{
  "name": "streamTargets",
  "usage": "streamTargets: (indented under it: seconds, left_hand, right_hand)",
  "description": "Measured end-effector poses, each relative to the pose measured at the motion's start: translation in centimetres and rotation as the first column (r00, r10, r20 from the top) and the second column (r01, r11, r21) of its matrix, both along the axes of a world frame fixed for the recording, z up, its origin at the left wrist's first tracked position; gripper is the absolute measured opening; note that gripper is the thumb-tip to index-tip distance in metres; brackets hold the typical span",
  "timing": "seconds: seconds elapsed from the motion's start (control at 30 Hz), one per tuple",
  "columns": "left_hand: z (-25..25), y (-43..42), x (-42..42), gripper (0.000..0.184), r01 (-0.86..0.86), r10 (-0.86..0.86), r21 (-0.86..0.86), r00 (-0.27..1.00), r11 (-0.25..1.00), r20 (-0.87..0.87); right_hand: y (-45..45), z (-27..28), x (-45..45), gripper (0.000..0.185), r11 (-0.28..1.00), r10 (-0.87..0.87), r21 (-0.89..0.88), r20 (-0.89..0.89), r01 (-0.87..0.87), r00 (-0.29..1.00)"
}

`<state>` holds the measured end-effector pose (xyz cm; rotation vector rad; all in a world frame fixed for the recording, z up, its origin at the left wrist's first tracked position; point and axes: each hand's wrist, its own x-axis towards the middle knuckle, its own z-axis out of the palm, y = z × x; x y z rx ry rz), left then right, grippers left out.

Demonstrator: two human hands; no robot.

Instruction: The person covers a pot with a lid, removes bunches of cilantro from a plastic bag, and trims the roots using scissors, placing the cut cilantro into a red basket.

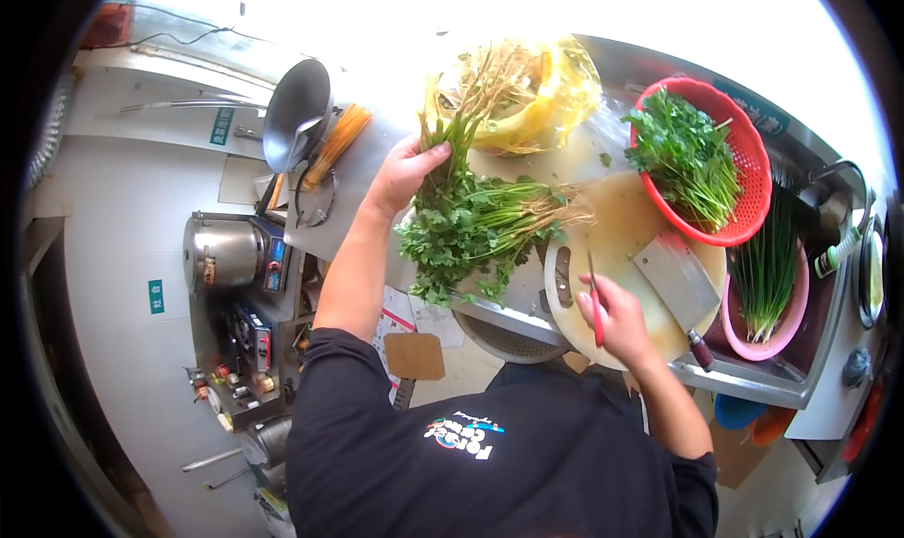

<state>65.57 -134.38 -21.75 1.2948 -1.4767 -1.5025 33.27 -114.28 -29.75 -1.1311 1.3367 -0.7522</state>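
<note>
My left hand is closed round the stems of a bunch of coriander, its roots pointing up and away. Below it, a leafy heap of coriander lies on the steel counter, with roots reaching over the edge of a round cutting board. Over the board's near part, my right hand grips a small knife with a red handle, its thin blade pointing away from me. A cleaver rests flat on the board, to the right of this hand.
A yellow plastic bag with root trimmings stands behind the coriander. At right are a red colander of cut greens and a pink basin of long green stalks in the sink. A wok lies far left.
</note>
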Motion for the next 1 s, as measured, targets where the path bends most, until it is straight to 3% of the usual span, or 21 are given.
streamTargets:
  seconds: [0.07, 0.2, 0.27, 0.33, 0.4, 0.53, 0.63, 0.7, 0.87, 1.0]
  left_hand:
    - [1.9, -0.6, 0.3, 0.03, 0.038, -0.024, 0.132, 0.994, 0.991, -0.109]
    - [4.1, -1.0, -0.3, 0.028, 0.038, -0.02, 0.142, 0.991, 0.989, -0.131]
    - [4.6, -1.2, -0.4, 0.026, 0.023, -0.002, 0.167, 0.992, 0.986, -0.127]
    - [4.4, -1.8, -0.4, 0.026, 0.034, -0.032, 0.035, 0.999, 0.999, -0.041]
    - [4.4, -2.1, -0.3, 0.026, 0.044, -0.043, 0.031, 0.998, 0.999, -0.036]
    - [4.5, -2.6, 0.0, 0.022, 0.009, -0.005, 0.092, 0.999, 0.996, -0.035]
    - [4.0, -3.2, 0.6, 0.025, 0.047, -0.045, -0.033, 0.997, 0.998, 0.068]
    - [3.3, -3.5, 0.9, 0.03, 0.079, -0.07, -0.115, 0.994, 0.99, 0.082]
    - [3.2, -4.4, 2.1, 0.032, 0.103, -0.102, -0.002, 0.985, 0.995, 0.141]
    - [3.1, -5.3, 2.5, 0.03, 0.109, -0.117, 0.073, 0.986, 0.991, 0.122]
  right_hand:
    - [-4.9, 3.2, 1.4, 0.036, 0.945, 0.16, -0.257, -0.177, -0.203, 0.971]
    - [-13.6, 7.6, 5.6, 0.037, 0.838, 0.217, -0.453, -0.238, -0.306, 0.947]
    - [-16.6, 9.2, 7.4, 0.037, 0.843, 0.248, -0.424, -0.243, -0.332, 0.938]
    - [-18.9, 10.0, 8.6, 0.04, 0.866, 0.292, -0.351, -0.225, -0.357, 0.93]
    - [-20.0, 11.0, 9.2, 0.048, 0.898, 0.284, -0.304, -0.154, -0.319, 0.946]
    - [-21.7, 9.3, 10.1, 0.049, 0.895, 0.254, -0.324, -0.195, -0.306, 0.947]
    - [-22.3, 9.6, 10.4, 0.046, 0.911, 0.23, -0.323, -0.121, -0.257, 0.966]
    - [-22.6, 10.4, 10.3, 0.044, 0.932, 0.286, -0.207, -0.089, -0.298, 0.954]
    - [-24.4, 10.5, 10.3, 0.049, 0.929, 0.339, -0.138, -0.05, -0.342, 0.94]
    - [-24.9, 11.6, 10.5, 0.039, 0.922, 0.362, -0.096, -0.138, -0.376, 0.922]
